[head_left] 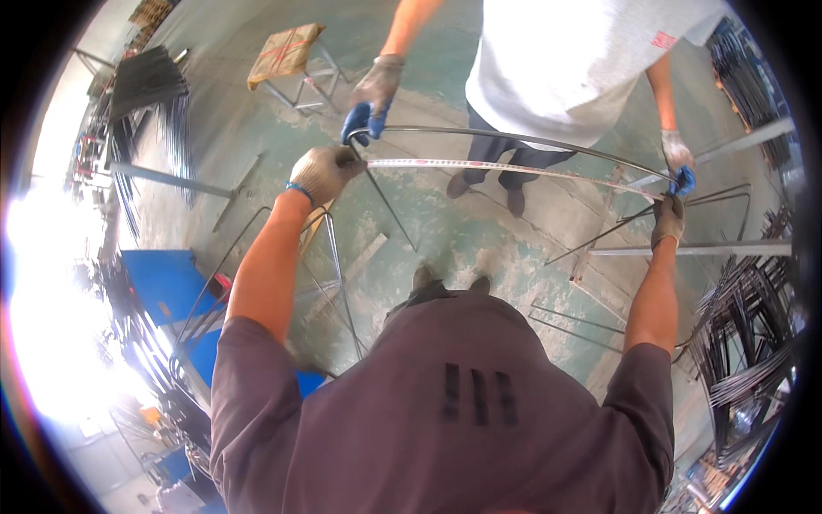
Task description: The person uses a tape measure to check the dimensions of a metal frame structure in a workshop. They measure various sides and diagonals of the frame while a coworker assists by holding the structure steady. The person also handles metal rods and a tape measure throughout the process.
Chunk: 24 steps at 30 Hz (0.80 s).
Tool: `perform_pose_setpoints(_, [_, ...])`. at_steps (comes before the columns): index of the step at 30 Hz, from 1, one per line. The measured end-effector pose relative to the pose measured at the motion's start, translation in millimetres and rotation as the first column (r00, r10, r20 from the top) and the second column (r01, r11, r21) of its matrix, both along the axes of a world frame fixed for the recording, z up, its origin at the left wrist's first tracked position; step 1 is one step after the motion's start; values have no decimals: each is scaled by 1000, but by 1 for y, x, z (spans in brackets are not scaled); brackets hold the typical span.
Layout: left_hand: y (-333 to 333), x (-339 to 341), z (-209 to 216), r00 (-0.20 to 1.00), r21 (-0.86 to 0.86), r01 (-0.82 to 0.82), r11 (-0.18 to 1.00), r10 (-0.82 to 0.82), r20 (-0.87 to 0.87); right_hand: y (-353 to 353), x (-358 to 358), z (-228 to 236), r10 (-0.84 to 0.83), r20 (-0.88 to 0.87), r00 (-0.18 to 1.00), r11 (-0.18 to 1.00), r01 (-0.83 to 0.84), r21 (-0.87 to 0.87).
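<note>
A white measuring tape (471,164) with red marks is stretched across in front of me, just under a thin dark metal rod frame (505,135). My left hand (321,176), in a pale knit glove, is closed at the tape's left end beside the frame's corner. At the right end my gloved right hand (669,221) grips the tape close to the other corner; its fingertips are partly hidden. Opposite me, a co-worker's blue-and-grey gloved hand (370,107) holds the frame's left corner. The co-worker's other hand (679,163) holds its right corner.
Bent metal rods (330,265) stand below my left forearm. Grey metal bars (693,249) reach in from the right, near piled rod frames (741,343). A stool with a brown top (284,53) is at the back left, and a blue panel (163,283) is at the left.
</note>
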State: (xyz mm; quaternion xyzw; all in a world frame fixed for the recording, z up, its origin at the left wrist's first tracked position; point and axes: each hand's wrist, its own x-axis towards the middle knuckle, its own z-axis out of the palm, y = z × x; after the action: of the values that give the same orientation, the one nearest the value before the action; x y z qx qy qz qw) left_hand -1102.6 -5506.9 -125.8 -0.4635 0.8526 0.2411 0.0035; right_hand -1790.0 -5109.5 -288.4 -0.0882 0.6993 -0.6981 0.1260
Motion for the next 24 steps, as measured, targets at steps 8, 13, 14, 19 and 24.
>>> perform_pose_setpoints(8, [-44,46,-24,995,-8,-22,1000,23,101,-7,5,8,-43,5,999,992,42,121])
perform_pose_setpoints(13, [-54,47,-21,989,-2,-33,999,33,143,-11,2,11,-63,-1,998,972,62,227])
perform_pose_setpoints(14, [-56,42,-19,989,-5,-31,1000,32,143,-8,1,9,-57,13,998,971,53,231])
perform_pose_setpoints(19, [-61,37,-19,993,1,-38,999,37,115,-16,6,10,-89,30,996,962,78,261])
perform_pose_setpoints(24, [-66,36,-23,995,21,-32,999,30,97,-5,-5,8,-85,34,996,957,72,281])
